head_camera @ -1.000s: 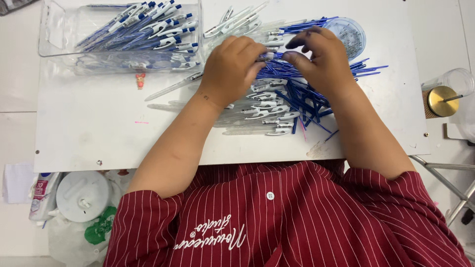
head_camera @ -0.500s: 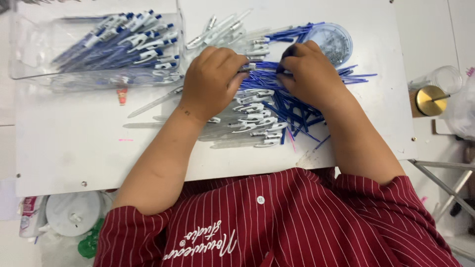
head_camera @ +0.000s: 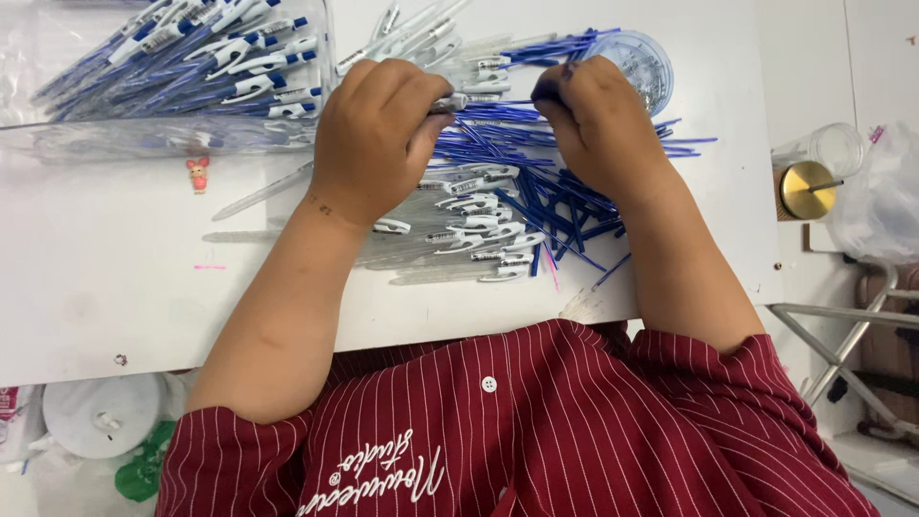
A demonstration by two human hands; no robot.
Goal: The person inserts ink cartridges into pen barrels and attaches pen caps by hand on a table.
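Gripping clear plastic pen barrel (head_camera: pixel 450 102), left hand (head_camera: pixel 375 134) pinches it near white clip end, above pile on white worktop (head_camera: pixel 144 287). Right hand (head_camera: pixel 595 124) pinches thin blue ink refill (head_camera: pixel 507 101), apparently lined up with barrel mouth; joint partly hidden. Barrel: light, stiff, smooth, likely slippery; hold mid-body. Refill: slender, likely flexes; hold close to tip. Clear tray of assembled blue-and-white pens (head_camera: pixel 191 57) left.
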